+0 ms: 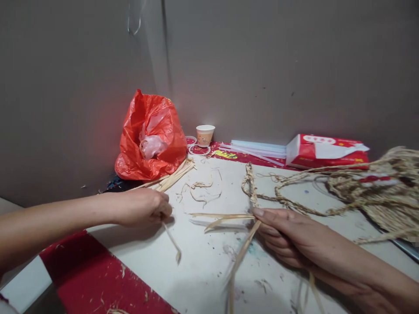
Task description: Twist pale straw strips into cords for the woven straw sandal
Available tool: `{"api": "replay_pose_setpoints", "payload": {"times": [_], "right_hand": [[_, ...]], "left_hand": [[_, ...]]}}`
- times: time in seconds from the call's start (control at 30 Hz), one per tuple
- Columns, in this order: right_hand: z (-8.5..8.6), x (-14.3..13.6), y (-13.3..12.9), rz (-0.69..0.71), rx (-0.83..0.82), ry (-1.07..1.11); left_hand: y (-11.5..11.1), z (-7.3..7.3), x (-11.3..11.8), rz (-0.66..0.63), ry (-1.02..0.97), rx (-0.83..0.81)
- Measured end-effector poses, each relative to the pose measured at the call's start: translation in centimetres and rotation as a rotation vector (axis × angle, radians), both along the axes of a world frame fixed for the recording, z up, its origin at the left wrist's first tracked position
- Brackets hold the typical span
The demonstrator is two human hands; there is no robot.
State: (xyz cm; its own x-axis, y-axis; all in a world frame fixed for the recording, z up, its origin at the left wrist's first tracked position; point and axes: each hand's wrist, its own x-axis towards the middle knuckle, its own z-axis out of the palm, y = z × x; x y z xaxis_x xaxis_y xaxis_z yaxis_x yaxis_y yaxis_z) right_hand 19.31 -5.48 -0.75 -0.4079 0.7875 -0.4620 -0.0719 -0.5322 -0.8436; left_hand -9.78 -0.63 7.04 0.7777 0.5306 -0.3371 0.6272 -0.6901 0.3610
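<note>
My left hand [152, 207] is closed over the left part of the white board, and a short pale straw strand [172, 240] sticks out below its fingers. Just behind it lies a bundle of straw strips [176, 174]. With thumb and fingers, my right hand [281, 235] pinches the near end of a straw braid [250, 183]. From that pinch, loose strips [225, 216] spread left, and others hang blurred toward the front. The right palm side is hidden.
Right of the braid lies a woven straw piece [386, 196] with long braided cords. A red plastic bag [150, 135], a paper cup [205, 136], pale flat strips [258, 149] and a tissue pack [327, 151] stand along the wall. Straw scraps [199, 192] litter the white board [196, 261].
</note>
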Motion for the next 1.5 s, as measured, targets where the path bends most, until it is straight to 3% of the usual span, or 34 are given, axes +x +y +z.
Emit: {"api": "replay_pose_setpoints", "payload": {"times": [0.17, 0.27, 0.37, 0.5, 0.53, 0.67, 0.8, 0.93, 1.0, 1.1, 1.2, 1.3, 1.5], "right_hand": [[0.1, -0.1, -0.2, -0.033, 0.001, 0.021], [0.0, -0.1, -0.2, -0.025, 0.006, 0.047], [-0.3, 0.0, 0.0, -0.012, 0.010, 0.062], [-0.8, 0.2, 0.2, 0.002, 0.016, 0.052], [-0.9, 0.2, 0.3, 0.002, 0.021, 0.047], [-1.1, 0.3, 0.3, 0.007, 0.035, 0.034], [-1.2, 0.2, 0.2, 0.005, 0.045, 0.026], [-1.2, 0.1, 0.1, -0.012, 0.041, 0.028], [-1.2, 0.0, 0.2, -0.008, 0.037, 0.028], [-1.2, 0.1, 0.3, -0.001, 0.039, 0.034], [-1.1, 0.2, 0.3, 0.007, 0.046, 0.053], [-1.0, 0.4, 0.3, 0.036, 0.069, 0.072], [-0.7, 0.2, 0.2, 0.021, 0.066, 0.091]], "left_hand": [[0.4, 3.2, 0.0, 0.311, -0.172, -0.105], [0.9, 3.6, -0.4, 0.352, -0.143, -0.213], [2.3, 2.7, -0.6, 0.266, 0.017, -0.191], [5.6, 0.9, -0.6, 0.283, 0.035, 0.374], [6.4, 0.5, -0.6, 0.295, 0.065, 0.449], [8.5, -1.1, -0.5, 0.332, 0.236, 0.424], [8.6, -2.2, -0.6, 0.340, 0.235, 0.418], [8.4, -1.4, -0.9, 0.360, 0.124, 0.417], [8.4, -0.3, -1.0, 0.431, -0.046, 0.305], [7.7, 1.1, -0.5, 0.598, -0.406, -0.088], [6.0, 1.3, 1.2, 0.675, -0.598, -0.414], [3.8, 0.5, 3.7, 0.649, -0.625, -0.540], [0.5, -2.6, 8.5, 0.518, -0.737, -0.574]]}}
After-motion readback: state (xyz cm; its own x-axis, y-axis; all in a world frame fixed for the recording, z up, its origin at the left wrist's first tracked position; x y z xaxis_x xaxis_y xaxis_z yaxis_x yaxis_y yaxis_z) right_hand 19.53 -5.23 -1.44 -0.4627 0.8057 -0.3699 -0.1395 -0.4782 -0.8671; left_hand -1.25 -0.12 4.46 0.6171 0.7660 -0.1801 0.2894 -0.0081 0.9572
